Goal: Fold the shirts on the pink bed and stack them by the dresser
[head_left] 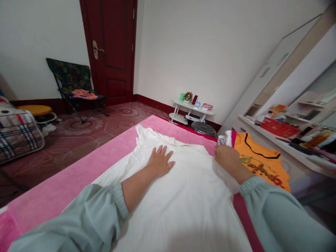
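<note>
A white T-shirt (181, 196) lies spread over the pink-covered surface, its neckline and one sleeve at the far end. My left hand (159, 162) rests flat on the shirt's upper part, fingers spread. On the right, my right hand (228, 159) is closed at the shirt's right shoulder, gripping the fabric at the sleeve edge. The fingertips there are partly hidden by the hand. Just beyond that hand lies an orange garment (262, 157) with printed lettering, beside other folded clothes (228, 138).
The pink cover (78, 175) runs along the left. A white shelf unit (193, 106) with small items stands by the far wall. At right, a counter holds a red basket (279, 127). A folding chair (75, 82) stands near the door (112, 52).
</note>
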The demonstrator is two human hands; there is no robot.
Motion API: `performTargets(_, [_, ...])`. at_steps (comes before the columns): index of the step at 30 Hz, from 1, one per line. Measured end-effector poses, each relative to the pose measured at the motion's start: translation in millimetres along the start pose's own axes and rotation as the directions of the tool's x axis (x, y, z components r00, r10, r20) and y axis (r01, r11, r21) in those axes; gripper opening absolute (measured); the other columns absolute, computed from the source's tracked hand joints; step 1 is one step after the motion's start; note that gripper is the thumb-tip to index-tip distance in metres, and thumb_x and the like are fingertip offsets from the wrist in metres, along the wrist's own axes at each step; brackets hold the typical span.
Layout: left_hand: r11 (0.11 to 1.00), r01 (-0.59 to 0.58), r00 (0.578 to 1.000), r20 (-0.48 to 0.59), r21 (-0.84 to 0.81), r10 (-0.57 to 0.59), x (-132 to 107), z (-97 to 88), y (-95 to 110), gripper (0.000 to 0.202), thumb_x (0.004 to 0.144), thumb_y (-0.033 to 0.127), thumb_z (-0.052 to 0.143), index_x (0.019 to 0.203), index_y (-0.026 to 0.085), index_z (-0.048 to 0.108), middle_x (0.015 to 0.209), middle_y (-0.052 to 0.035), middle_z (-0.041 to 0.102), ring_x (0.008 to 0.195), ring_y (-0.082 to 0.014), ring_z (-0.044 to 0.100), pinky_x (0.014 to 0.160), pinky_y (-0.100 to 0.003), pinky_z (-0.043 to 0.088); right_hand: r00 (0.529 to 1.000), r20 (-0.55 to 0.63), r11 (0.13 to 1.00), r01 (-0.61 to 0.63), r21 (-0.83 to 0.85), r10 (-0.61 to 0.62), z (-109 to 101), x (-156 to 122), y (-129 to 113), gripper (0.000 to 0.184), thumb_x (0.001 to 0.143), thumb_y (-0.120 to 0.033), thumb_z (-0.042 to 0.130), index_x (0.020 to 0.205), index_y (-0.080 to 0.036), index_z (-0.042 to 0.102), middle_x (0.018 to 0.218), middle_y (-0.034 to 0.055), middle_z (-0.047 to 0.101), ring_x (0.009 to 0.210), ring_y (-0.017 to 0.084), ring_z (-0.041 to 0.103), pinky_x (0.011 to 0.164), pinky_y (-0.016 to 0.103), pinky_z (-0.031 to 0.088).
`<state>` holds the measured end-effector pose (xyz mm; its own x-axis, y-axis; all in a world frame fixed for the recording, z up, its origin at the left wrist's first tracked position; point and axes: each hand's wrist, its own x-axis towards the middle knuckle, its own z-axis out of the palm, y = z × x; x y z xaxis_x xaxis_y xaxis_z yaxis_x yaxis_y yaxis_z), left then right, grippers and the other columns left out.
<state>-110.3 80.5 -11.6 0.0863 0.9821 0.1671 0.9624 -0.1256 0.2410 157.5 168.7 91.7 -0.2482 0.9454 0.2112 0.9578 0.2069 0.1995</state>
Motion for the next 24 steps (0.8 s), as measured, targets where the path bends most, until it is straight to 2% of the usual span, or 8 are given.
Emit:
performTargets(4, [0.998, 0.047, 0.994, -0.092, -0.049, -0.051, 4.6, -0.2, -4.8, 0.061, 0.092, 0.059, 0.033, 0.143, 0.026, 0.039, 0.152, -0.0090, 0.035, 0.140, -0.0283, 0.028, 0.113, -0.048, 0.022, 0.983, 0.062, 0.973, -0.182, 0.146, 0.175, 45.1, 18.2, -17.0, 0.045, 0.087, -0.029, 0.053, 0.126, -0.007, 0.053, 0.107, 0.0199, 0.067, 0.099, 0.028, 0.065, 0.076, 0.033, 0.047])
performTargets(8, [0.956, 0.252, 0.923, -0.259, -0.150, -0.284, 26.3, -9.8, -25.8, 0.069, 0.090, 0.042, 0.045, 0.149, 0.016, 0.021, 0.135, -0.0143, 0.052, 0.120, -0.0254, 0.052, 0.098, -0.035, 0.042, 0.945, 0.145, 0.904, -0.322, 0.280, 0.292, 91.8, 26.4, -3.7, 0.052, 0.083, -0.047, 0.060, 0.112, -0.004, 0.060, 0.106, 0.0219, 0.067, 0.097, 0.029, 0.065, 0.073, 0.032, 0.047])
performTargets(11, [0.920, 0.361, 0.897, -0.213, -0.151, -0.386, 53.4, -21.7, -46.7, 0.077, 0.086, 0.033, 0.053, 0.151, 0.023, 0.014, 0.125, -0.0136, 0.058, 0.107, -0.0270, 0.061, 0.087, -0.036, 0.047, 0.932, 0.147, 0.839, -0.363, 0.405, 0.332, 108.0, 28.9, 7.1, 0.039, 0.081, -0.041, 0.061, 0.103, -0.010, 0.064, 0.083, 0.0135, 0.071, 0.081, 0.025, 0.067, 0.063, 0.029, 0.045])
performTargets(14, [0.922, 0.361, 0.916, -0.131, -0.141, -0.379, 81.7, -31.9, -60.7, 0.070, 0.080, 0.032, 0.062, 0.144, 0.030, 0.035, 0.121, -0.0108, 0.062, 0.109, -0.0289, 0.060, 0.088, -0.038, 0.046, 0.911, 0.188, 0.711, -0.405, 0.575, 0.367, 111.8, 27.9, 10.8, 0.021, 0.079, -0.032, 0.061, 0.083, -0.013, 0.067, 0.053, 0.0043, 0.062, 0.056, 0.020, 0.062, 0.052, 0.027, 0.040])
performTargets(16, [0.923, 0.345, 0.927, -0.094, -0.172, -0.364, 96.7, -35.3, -64.5, 0.054, 0.075, 0.031, 0.067, 0.128, 0.029, 0.056, 0.114, -0.0082, 0.067, 0.109, -0.0283, 0.060, 0.089, -0.035, 0.046, 0.899, 0.219, 0.622, -0.422, 0.660, 0.379, 111.1, 24.8, 10.3, 0.019, 0.078, -0.029, 0.060, 0.068, -0.014, 0.064, 0.044, 0.0018, 0.055, 0.047, 0.017, 0.056, 0.048, 0.026, 0.038])
performTargets(18, [0.911, 0.348, 0.926, -0.072, -0.220, -0.371, 107.2, -35.7, -65.3, 0.032, 0.074, 0.030, 0.067, 0.105, 0.023, 0.069, 0.101, -0.0075, 0.071, 0.101, -0.0261, 0.064, 0.084, -0.032, 0.048, 0.890, 0.251, 0.553, -0.436, 0.710, 0.380, 108.2, 20.2, 8.0, 0.022, 0.078, -0.028, 0.058, 0.061, -0.015, 0.061, 0.041, 0.0008, 0.052, 0.041, 0.015, 0.052, 0.044, 0.024, 0.038])
performTargets(21, [0.874, 0.370, 0.914, -0.046, -0.315, -0.404, 117.4, -34.3, -64.2, 0.017, 0.079, 0.028, 0.060, 0.082, 0.015, 0.071, 0.074, -0.0085, 0.072, 0.079, -0.0207, 0.068, 0.073, -0.027, 0.050, 0.873, 0.315, 0.444, -0.466, 0.765, 0.374, 97.3, 14.5, 2.3, 0.023, 0.080, -0.025, 0.055, 0.060, -0.015, 0.058, 0.042, 0.0012, 0.054, 0.037, 0.012, 0.050, 0.040, 0.023, 0.039])
performTargets(24, [0.835, 0.360, 0.905, -0.060, -0.416, -0.420, 128.5, -39.1, -62.6, 0.023, 0.086, 0.021, 0.050, 0.079, 0.010, 0.069, 0.066, -0.0091, 0.070, 0.062, -0.0154, 0.066, 0.066, -0.024, 0.051, 0.856, 0.367, 0.307, -0.482, 0.820, 0.364, 77.2, 17.0, -2.5, 0.017, 0.081, -0.019, 0.054, 0.065, -0.015, 0.055, 0.050, 0.0035, 0.061, 0.040, 0.011, 0.054, 0.040, 0.021, 0.044])
